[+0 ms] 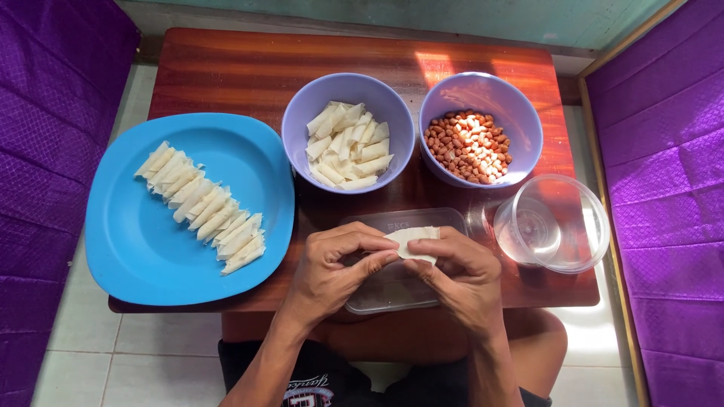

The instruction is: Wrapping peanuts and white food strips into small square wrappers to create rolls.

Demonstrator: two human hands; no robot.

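- Head view shows the left hand [332, 264] and right hand [460, 271] pinching one white wrapper piece [413, 243] between their fingertips, above a clear rectangular tub [392, 290].
- Thin wrapper looks likely to tear or unroll if either pinch slackens.
- Blue plate [136, 249] holds a row of rolled pieces [204, 207].
- Left purple bowl [298, 128] holds cut wrappers [347, 147]; right purple bowl [520, 120] holds peanuts [467, 147].
- Round clear container [588, 226] appears to hold water.

Both hands meet palms-down at centre, left hand [332, 265] and right hand [460, 270] fingertips pinched together.
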